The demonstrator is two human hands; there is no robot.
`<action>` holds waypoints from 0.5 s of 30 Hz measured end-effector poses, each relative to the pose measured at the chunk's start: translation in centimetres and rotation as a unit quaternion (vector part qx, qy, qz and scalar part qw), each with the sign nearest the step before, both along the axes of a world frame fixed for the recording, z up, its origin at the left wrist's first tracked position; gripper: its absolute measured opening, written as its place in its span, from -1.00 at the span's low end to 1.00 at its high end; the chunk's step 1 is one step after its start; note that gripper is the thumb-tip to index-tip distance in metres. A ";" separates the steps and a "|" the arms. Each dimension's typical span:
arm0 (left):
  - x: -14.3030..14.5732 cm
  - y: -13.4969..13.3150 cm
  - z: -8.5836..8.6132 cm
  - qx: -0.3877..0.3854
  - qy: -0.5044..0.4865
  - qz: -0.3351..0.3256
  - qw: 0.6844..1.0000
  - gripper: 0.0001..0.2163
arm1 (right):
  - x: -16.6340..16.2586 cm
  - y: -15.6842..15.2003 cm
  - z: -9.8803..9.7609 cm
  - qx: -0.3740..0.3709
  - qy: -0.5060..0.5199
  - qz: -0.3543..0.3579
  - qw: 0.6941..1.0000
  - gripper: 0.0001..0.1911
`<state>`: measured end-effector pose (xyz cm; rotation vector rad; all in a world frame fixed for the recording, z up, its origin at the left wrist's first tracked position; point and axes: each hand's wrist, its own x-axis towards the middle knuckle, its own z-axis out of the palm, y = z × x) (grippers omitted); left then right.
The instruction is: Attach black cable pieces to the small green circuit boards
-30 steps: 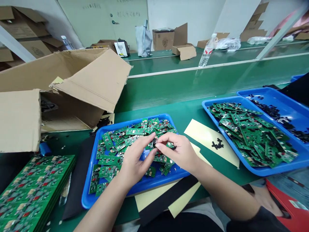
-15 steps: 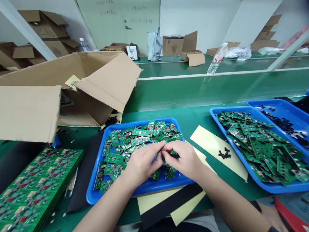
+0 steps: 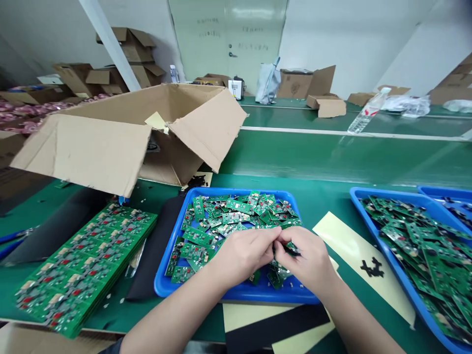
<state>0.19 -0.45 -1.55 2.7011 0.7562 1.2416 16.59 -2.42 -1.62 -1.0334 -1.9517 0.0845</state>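
My left hand [image 3: 245, 253] and my right hand [image 3: 309, 255] meet over the front right part of a blue tray [image 3: 258, 295]. Both are closed, thumbs and fingertips pinched together at one spot. Whatever sits between the fingertips is mostly hidden and too small to name; a dark bit shows under my right fingers. Loose green circuit boards [image 3: 236, 218] fill the tray beneath and behind the hands. To the right, a pale yellow sheet [image 3: 342, 241] carries small black pieces [image 3: 373, 268]. In front of the tray lies a black strip [image 3: 276, 327] on yellow backing paper.
Stacked panels of circuit boards [image 3: 88, 255] lie at left, beside a black pouch [image 3: 155, 250]. An opened cardboard box [image 3: 92, 152] stands behind them. Another blue tray [image 3: 387, 192] of boards is at right. A tilted water bottle [image 3: 368, 110] rests at the back ledge.
The view has swung to the left, so everything appears further right. Both hands remain pinched together over the tray, with only slight finger movement.
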 end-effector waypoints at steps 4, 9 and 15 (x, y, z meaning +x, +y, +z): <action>0.3 -0.1 -0.5 -0.007 -0.002 0.018 1.000 -0.80 | -0.5 -0.3 -0.5 -0.010 -0.013 -0.025 1.000 -0.82; 0.2 -0.1 -0.6 -0.023 -0.039 0.052 0.998 -0.82 | 1.0 0.5 -1.6 -0.061 -0.031 -0.130 0.989 -0.82; 0.2 -0.1 0.1 -0.131 -0.154 0.075 0.976 -0.79 | 2.0 1.8 -1.5 -0.304 0.150 -0.063 0.939 -0.80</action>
